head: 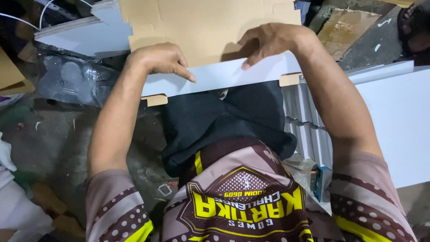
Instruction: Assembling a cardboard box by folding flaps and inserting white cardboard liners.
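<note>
A flat cardboard box blank (201,31), brown inside and white on its folded flap (224,74), lies in front of me over my lap. My left hand (159,58) presses down on the left part of the white flap, fingers curled with the index finger stretched along the fold. My right hand (268,40) rests on the brown face just above the flap's right part, fingertips touching the white edge. Small brown tabs stick out at both ends of the flap.
More white flat blanks are stacked at the right (394,121) and at the upper left (85,36). Crumpled clear plastic (71,78) lies at the left on the dirty concrete floor (53,143). A worn cardboard piece (345,27) lies at the upper right.
</note>
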